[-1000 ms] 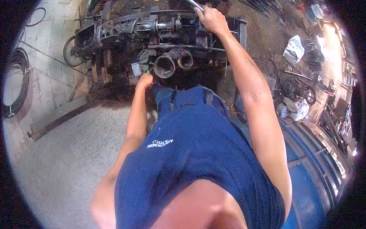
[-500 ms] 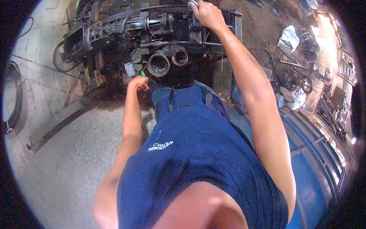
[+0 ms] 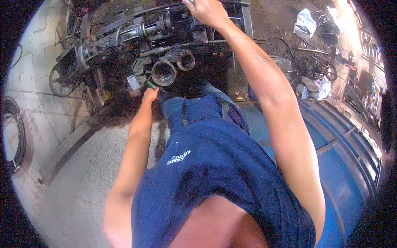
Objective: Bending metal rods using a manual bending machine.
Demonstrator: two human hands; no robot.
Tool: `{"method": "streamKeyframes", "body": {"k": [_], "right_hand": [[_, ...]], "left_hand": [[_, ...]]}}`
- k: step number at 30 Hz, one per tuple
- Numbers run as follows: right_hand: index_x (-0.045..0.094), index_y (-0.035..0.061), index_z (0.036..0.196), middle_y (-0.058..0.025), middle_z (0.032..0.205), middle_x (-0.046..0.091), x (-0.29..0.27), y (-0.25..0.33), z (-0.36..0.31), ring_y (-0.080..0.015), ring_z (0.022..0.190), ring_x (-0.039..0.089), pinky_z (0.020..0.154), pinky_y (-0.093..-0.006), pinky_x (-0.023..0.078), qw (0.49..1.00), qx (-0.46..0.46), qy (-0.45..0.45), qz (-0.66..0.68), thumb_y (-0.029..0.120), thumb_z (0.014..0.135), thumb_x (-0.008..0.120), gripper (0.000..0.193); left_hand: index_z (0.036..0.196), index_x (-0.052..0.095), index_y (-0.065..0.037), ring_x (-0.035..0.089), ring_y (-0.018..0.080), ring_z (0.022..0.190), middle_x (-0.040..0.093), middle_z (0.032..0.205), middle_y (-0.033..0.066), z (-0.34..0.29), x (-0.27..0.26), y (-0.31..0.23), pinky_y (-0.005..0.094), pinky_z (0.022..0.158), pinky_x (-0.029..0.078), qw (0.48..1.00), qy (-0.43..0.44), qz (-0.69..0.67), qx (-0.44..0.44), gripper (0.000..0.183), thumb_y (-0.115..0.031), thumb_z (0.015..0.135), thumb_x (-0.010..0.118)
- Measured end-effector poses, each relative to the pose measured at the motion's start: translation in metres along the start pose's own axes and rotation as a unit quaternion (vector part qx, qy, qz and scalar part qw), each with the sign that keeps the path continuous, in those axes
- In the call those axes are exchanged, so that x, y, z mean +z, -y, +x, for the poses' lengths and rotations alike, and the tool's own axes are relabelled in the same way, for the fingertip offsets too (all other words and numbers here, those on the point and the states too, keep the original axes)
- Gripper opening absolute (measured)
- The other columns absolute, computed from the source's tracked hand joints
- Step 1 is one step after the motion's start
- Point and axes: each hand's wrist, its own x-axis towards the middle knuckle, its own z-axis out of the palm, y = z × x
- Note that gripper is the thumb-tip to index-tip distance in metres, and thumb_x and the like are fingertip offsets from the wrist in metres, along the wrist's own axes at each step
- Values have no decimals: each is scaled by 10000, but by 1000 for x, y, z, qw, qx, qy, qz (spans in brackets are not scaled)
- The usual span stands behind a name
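Note:
My left hand (image 3: 150,96) is closed around a small green handle (image 3: 151,85); whatever is on its far end is too dark to make out. Just right of it are two grimy round containers, a larger one (image 3: 163,73) and a smaller one (image 3: 186,61), both with their mouths facing up. My right hand (image 3: 208,12) reaches over the far side of a dark, greasy machine (image 3: 198,35) with a metal shaft (image 3: 132,33). Its fingers are curled at the top edge of the view, and what they grip is mostly cut off.
A spoked handwheel (image 3: 62,80) stands at the machine's left end. A coiled black hose (image 3: 18,136) lies on the pale tiles at far left. Blue metal panels (image 3: 331,165) are at my right. White sacks (image 3: 305,22), cables and metal scraps cover the ground beyond.
The view has shifted, so the machine and containers appear lower and further left. My left hand keeps the green handle beside the containers. My right hand stays at the machine's far side.

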Motion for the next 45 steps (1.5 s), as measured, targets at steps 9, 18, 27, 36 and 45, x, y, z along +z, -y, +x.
{"method": "streamKeyframes", "body": {"k": [9,18,27,36,45], "right_hand": [[596,105,1110,-141,1039,635,6,21,-23,-310,985,590,860,-477,415,965,-139,-199,-101,365,852,581,367],[571,21,1084,-199,1030,585,64,-38,-295,-388,993,565,845,-511,450,903,429,5,-27,216,784,565,357],[504,99,1163,-187,1075,608,83,-92,-276,-361,1055,576,881,-510,437,807,587,63,-2,221,836,587,359],[555,87,1147,-244,944,637,115,-94,-346,-392,908,622,813,-430,476,799,566,32,200,188,896,495,277],[578,65,847,16,599,472,86,-58,-386,-97,442,425,385,-264,339,792,559,11,246,182,892,486,156]], "left_hand": [[1000,687,-35,640,350,981,676,1002,198,-61,3,-43,465,856,479,975,-173,142,18,504,-494,855,540],[968,671,14,622,402,938,651,930,246,-163,-21,-46,429,803,489,958,-241,8,156,409,-372,885,565],[1043,649,3,627,367,985,653,1005,235,-186,-33,-61,403,855,484,954,-215,56,204,372,-322,875,580],[1063,641,17,647,350,935,661,954,237,-177,-87,-40,398,818,497,951,-241,-27,192,391,-317,867,592],[1060,643,-6,648,342,819,661,870,205,-128,-162,17,403,724,498,908,-277,-61,307,368,-299,842,600]]}}
